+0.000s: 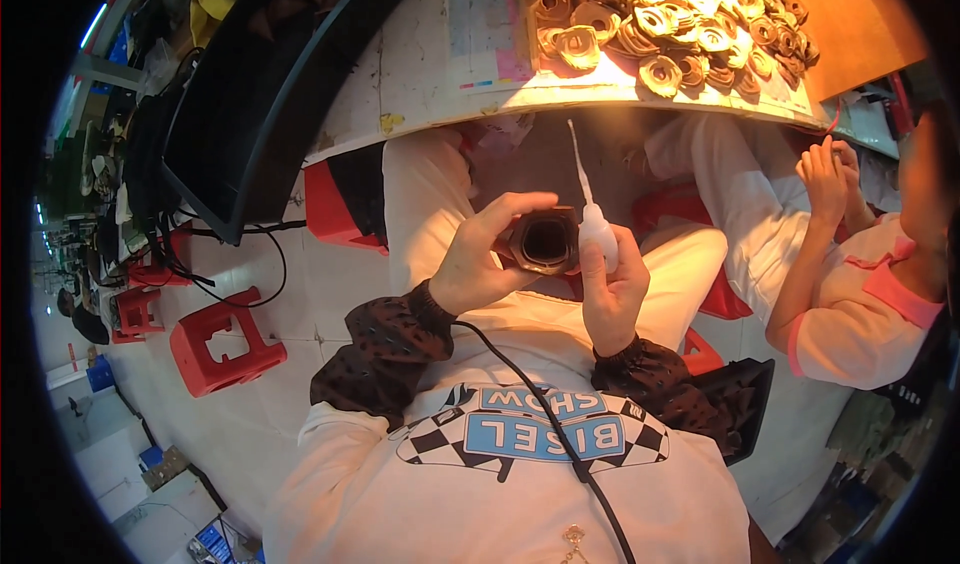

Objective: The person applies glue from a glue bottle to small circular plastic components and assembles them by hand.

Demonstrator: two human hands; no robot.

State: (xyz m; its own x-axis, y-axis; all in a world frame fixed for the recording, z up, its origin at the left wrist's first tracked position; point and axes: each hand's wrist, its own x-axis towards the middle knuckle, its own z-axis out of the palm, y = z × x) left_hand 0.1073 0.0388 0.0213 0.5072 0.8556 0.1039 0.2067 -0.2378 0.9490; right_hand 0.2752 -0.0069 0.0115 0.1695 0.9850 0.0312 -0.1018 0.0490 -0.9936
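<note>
In front of my lap, my left hand (478, 256) is closed around a dark brown hollow piece (547, 241) with an angular rim. Its round dark opening faces up. Close beside it on the right, my right hand (614, 292) grips a small white squeeze bottle (597, 238). A long thin nozzle (577, 159) rises from the bottle and points away from me, toward the table edge. Both hands are held in the air, short of the table. The bottle and the brown piece are very near each other; whether they touch, I cannot tell.
Many brown ring-shaped pieces (660, 34) lie heaped under warm light on the table (420, 64). A long black tray (270, 94) stands at the left. Red stools (225, 339) are on the floor. A co-worker (850, 284) sits at the right. A black cable (530, 384) crosses my front.
</note>
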